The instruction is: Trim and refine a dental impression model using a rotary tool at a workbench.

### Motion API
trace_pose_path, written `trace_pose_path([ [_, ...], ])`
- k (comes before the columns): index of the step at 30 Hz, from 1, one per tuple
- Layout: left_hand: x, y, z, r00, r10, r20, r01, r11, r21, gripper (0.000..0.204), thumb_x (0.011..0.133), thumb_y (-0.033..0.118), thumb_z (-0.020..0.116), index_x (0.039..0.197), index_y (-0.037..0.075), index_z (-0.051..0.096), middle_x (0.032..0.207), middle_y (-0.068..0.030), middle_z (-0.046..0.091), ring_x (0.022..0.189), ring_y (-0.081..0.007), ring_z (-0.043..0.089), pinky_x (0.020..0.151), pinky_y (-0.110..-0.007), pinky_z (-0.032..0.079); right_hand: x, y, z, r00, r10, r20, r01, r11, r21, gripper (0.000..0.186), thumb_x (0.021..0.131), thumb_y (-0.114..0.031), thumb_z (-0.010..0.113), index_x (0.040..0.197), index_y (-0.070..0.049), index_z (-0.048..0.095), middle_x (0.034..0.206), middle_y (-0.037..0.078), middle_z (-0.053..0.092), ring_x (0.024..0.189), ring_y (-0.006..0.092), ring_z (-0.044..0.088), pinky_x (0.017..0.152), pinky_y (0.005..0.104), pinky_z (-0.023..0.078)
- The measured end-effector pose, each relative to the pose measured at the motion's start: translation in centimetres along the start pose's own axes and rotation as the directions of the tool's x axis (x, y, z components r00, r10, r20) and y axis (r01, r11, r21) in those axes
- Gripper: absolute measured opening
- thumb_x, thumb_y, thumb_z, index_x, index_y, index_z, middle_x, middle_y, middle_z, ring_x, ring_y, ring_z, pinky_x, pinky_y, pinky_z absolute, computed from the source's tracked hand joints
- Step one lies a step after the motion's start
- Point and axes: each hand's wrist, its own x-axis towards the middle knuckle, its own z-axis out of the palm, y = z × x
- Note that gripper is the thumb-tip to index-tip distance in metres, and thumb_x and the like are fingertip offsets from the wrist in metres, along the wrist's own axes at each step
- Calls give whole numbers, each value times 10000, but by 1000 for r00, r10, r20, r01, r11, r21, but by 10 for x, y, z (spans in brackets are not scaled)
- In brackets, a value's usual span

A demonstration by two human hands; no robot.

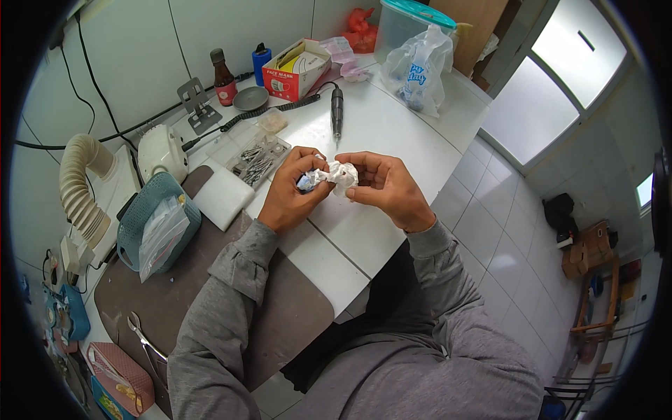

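My left hand (295,187) is closed around something small and pale blue (306,182), mostly hidden by the fingers. My right hand (390,187) pinches a crumpled piece of white tissue (344,176) between thumb and fingers. The tissue reaches across to the left fingers, so both hands touch it over the white tiled table. Just beyond them, a dark handheld rotary tool (337,115) lies on the tiles. A clear compartment box (250,155) with several metal bits sits to the left of my hands.
A white foam block (224,196) and a teal basket (159,231) stand left on a brown mat (280,308). Pliers (145,341) lie nearer me. Behind are a red mask box (297,70), a dark bottle (222,77) and a plastic bag (420,70). The table edge drops off at right.
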Motion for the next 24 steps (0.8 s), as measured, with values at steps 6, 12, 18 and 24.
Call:
trace_pose_path([
  [6, 2, 3, 1, 1000, 12, 22, -13, 998, 55, 239, 933, 124, 832, 1139, 29, 757, 1230, -91, 593, 1204, -231, 621, 1098, -357, 492, 4, 6, -14, 998, -42, -48, 33, 984, -172, 295, 1039, -73, 767, 1302, 59, 750, 1101, 112, 775, 979, 149, 741, 907, 273, 615],
  [12, 0, 8, 2, 999, -18, -41, 20, 998, 63, 241, 979, 179, 852, 1148, 25, 776, 1239, -78, 583, 1109, -178, 658, 983, -314, 547, 10, 11, -26, 937, -307, -166, 209, 874, -440, 130, 986, -40, 768, 1098, 25, 753, 1060, 118, 780, 922, 210, 762, 848, 321, 609],
  [18, 1, 8, 4, 977, -130, -169, 141, 988, 56, 187, 999, 138, 817, 1158, 47, 775, 1223, -51, 566, 999, -128, 624, 955, -290, 511, 2, 11, -45, 751, -654, 90, 323, 245, -914, 177, 844, 35, 771, 1012, 7, 723, 1012, 141, 727, 912, 314, 732, 789, 406, 605],
  [24, 3, 4, 4, 983, -49, -176, 72, 989, 130, 193, 998, 149, 820, 1138, 20, 787, 1215, -82, 578, 962, -148, 694, 894, -296, 577, -13, 28, -42, 759, -629, 171, 387, 223, -895, 255, 793, 74, 789, 1031, -1, 735, 1022, 136, 722, 937, 325, 734, 791, 403, 621],
])
